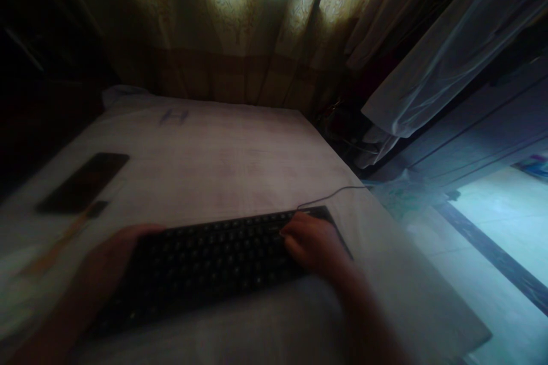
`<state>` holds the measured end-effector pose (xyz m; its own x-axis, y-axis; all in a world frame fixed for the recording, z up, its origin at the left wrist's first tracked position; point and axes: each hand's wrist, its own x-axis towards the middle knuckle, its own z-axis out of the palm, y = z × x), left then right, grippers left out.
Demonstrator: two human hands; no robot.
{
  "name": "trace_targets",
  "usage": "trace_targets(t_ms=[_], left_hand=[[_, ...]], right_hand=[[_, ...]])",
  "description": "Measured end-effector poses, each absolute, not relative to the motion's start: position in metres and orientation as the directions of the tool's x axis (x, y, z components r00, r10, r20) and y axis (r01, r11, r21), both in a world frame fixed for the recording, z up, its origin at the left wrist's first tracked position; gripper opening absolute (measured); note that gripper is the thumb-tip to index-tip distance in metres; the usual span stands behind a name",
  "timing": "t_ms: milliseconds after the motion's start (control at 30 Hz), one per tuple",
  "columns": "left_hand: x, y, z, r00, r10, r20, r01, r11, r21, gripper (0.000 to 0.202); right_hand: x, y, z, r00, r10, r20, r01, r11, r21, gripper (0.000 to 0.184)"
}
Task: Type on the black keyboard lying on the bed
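the keyboard (214, 256) lay near on the table (222, 148), left hand (109, 259) at its left end, right hand (314, 242) curled over its right (whether either gripped, i couldn't tell), and pulling it could have snagged the cord (353, 187).

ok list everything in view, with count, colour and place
covered table: 1, pale, centre
computer keyboard: 1, black, near side
cable: 1, dark, keyboard's back edge
phone-like slab: 1, black, table's left
brush-like tool: 1, orange, beside slab
pale blur: count unclear, whitish, lower left
H-shaped mark: 1, purplish, table's far left
curtains: count unclear, yellow and brown, behind table
hanging cloth: count unclear, whitish, upper right
plastic film: 1, translucent, table's right
tiled floor: 1, pale, far right
left hand: 1, bare, keyboard's left end
right hand: 1, bare, keyboard's right end
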<state>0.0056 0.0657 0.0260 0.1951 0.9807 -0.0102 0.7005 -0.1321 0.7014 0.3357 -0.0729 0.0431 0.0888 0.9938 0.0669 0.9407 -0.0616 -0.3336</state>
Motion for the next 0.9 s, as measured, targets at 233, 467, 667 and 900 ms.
trace_targets(t_ms=[233, 467, 667, 900], left_hand=[[0.006, 0.066, 0.025, 0.215, 0.977, -0.007, 0.695, -0.148, 0.704, 0.052], [0.008, 0.065, 0.028, 0.208, 0.978, -0.003, 0.709, -0.149, 0.689, 0.055], [0.008, 0.064, 0.028, 0.197, 0.98, -0.015, 0.707, -0.132, 0.694, 0.054], [0.009, 0.064, 0.03, 0.198, 0.98, -0.014, 0.702, -0.132, 0.7, 0.056]], right_hand=[[0.337, -0.072, 0.039, 0.092, 0.956, 0.278, 0.897, 0.042, -0.44, 0.02], [0.322, -0.066, 0.028, 0.039, 0.949, 0.312, 0.907, 0.098, -0.41, 0.023], [0.32, -0.065, 0.029, 0.045, 0.971, 0.235, 0.927, 0.047, -0.372, 0.024], [0.33, -0.068, 0.033, 0.099, 0.976, 0.194, 0.938, -0.026, -0.347, 0.023]])
